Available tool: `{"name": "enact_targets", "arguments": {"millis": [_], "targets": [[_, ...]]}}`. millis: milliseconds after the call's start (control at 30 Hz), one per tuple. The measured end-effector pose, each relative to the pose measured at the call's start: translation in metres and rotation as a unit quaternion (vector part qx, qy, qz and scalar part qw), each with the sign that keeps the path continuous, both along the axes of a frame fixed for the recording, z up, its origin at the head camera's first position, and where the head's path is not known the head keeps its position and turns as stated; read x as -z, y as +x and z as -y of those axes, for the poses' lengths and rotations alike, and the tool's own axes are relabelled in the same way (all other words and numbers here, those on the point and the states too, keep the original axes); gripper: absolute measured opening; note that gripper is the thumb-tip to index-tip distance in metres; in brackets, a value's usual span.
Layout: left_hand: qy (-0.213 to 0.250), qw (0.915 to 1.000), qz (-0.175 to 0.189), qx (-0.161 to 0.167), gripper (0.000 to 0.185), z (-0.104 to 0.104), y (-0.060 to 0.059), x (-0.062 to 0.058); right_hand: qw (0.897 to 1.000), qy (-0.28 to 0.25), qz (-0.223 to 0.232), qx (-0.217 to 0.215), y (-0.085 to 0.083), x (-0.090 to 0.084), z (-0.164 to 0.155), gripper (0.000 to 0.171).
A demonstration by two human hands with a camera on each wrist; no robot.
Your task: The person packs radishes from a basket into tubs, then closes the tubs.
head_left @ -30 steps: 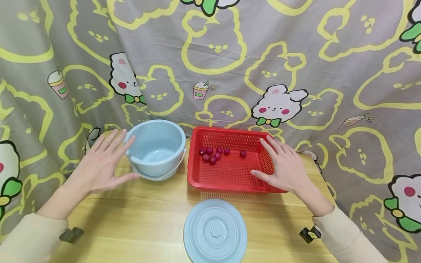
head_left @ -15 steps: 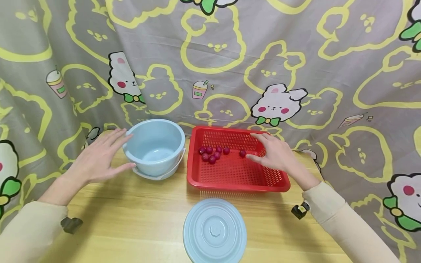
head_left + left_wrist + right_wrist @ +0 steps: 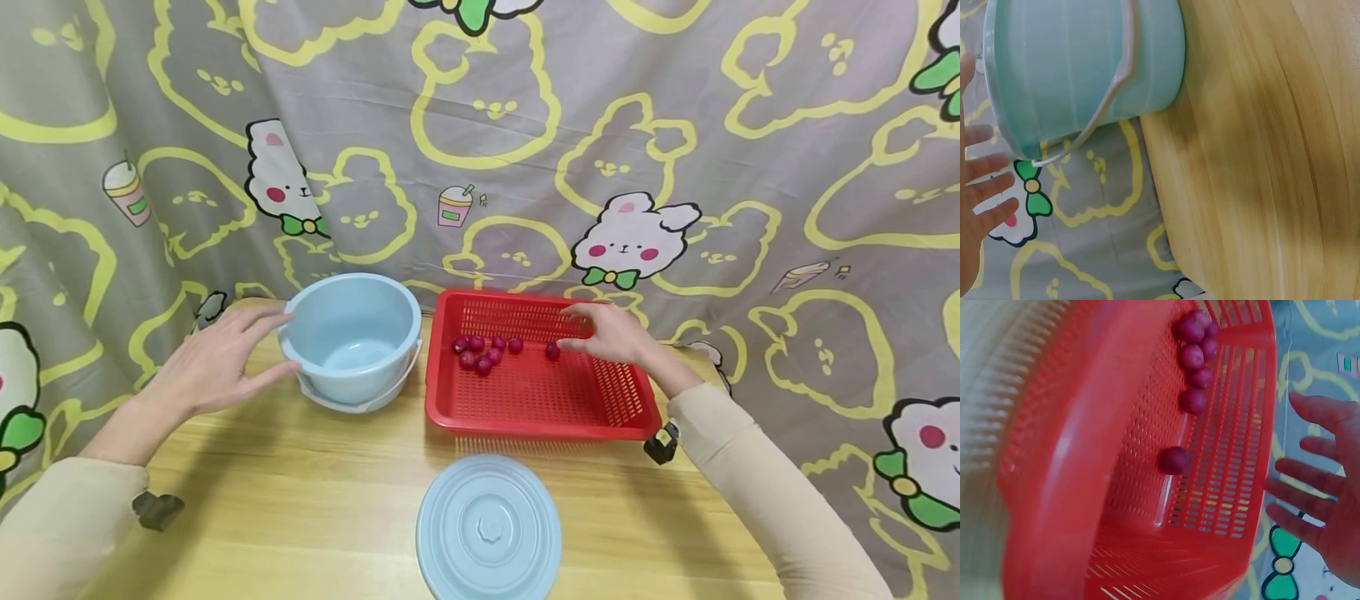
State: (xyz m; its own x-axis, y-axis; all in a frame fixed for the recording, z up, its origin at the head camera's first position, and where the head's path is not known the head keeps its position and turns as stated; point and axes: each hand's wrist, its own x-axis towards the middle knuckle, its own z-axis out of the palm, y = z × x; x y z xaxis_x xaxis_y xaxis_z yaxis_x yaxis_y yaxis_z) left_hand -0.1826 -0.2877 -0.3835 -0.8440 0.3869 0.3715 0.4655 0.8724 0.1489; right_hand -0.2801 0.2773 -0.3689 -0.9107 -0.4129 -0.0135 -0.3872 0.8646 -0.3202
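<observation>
Bucket handle (image 3: 1107, 94) in left wrist view only.

A pale blue bucket (image 3: 351, 337) with a lighter, whitish-blue handle is seen near the table's far left corner, and a lid (image 3: 489, 528) of the same pale blue at the near edge. The basket (image 3: 525, 400) at the far edge is bright red, pierced all over with a fine slotted pattern, and dark reddish-purple fruits (image 3: 483, 350) are shown in it. The table (image 3: 315, 492) is of light yellow wood with streaked grain. The curtain (image 3: 480, 125) behind is grey, printed with yellow rabbit outlines, white rabbits with pink cheeks and green bows, and small pink drink cups. Both sleeves (image 3: 757, 483) are cream-coloured.
</observation>
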Motion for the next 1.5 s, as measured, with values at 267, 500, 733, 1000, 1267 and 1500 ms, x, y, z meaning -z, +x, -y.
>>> {"name": "enact_targets", "arguments": {"millis": [267, 500, 733, 1000, 1267, 1500], "targets": [[-0.006, 1.0000, 0.007, -0.002, 0.062, 0.001, -0.001, 0.000, 0.998, -0.038, 0.050, -0.007, -0.021, 0.011, -0.006, 0.056], [-0.006, 0.9999, 0.008, -0.009, 0.054, 0.001, -0.002, 0.003, 0.995, -0.060, 0.071, 0.018, -0.034, 0.019, -0.011, 0.051], [-0.005, 1.0000, -0.001, -0.004, 0.049, 0.002, -0.003, 0.002, 0.986, -0.098, 0.127, 0.046, -0.042, 0.026, -0.014, 0.050], [-0.002, 1.0000, 0.000, -0.003, 0.049, 0.001, -0.001, 0.002, 0.961, -0.155, 0.212, 0.089, -0.047, 0.035, -0.015, 0.049], [-0.003, 1.0000, -0.002, -0.004, 0.048, 0.001, -0.001, 0.001, 0.949, -0.163, 0.251, 0.103, -0.053, 0.049, -0.016, 0.049], [-0.005, 0.9999, 0.002, -0.009, 0.048, 0.000, 0.000, 0.002, 0.948, -0.147, 0.263, 0.101, -0.056, 0.054, -0.012, 0.050]]}}
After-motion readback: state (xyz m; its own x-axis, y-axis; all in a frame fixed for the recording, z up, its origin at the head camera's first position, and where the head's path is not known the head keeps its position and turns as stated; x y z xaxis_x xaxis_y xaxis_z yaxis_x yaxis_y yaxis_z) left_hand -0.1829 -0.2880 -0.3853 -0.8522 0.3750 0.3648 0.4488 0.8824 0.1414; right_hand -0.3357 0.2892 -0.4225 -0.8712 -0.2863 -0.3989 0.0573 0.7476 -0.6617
